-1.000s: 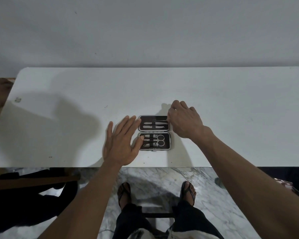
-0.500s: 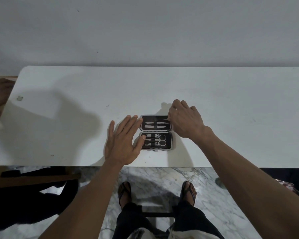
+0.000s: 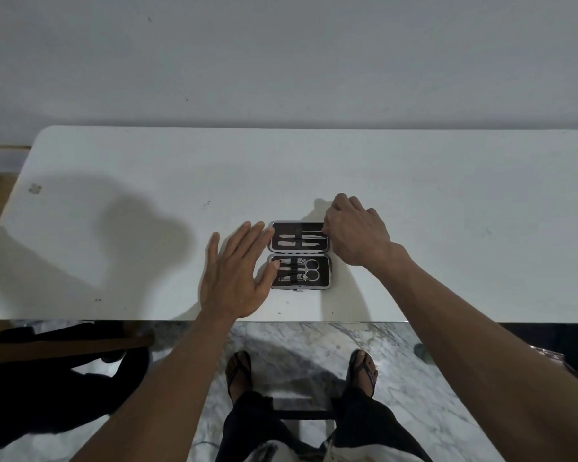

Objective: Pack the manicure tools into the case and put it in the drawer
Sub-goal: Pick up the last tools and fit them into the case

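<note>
Head view: the case (image 3: 300,255) lies open flat near the middle of the worktop's (image 3: 447,211) near edge, tools strapped in both halves. The left hand (image 3: 234,278), fingers spread and holding nothing, steadies its left side. The right hand (image 3: 356,233) curls at the far half's right edge, likely to fold it shut; whether it pinches anything I cannot tell.

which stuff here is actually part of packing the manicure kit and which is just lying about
Part of the job:
- open case, on the table
- tools strapped inside, scissors among them
- left hand, flat beside the case
- right hand, at the far half's right edge

Just lying about:
- small scrap near the table's far left corner
</note>
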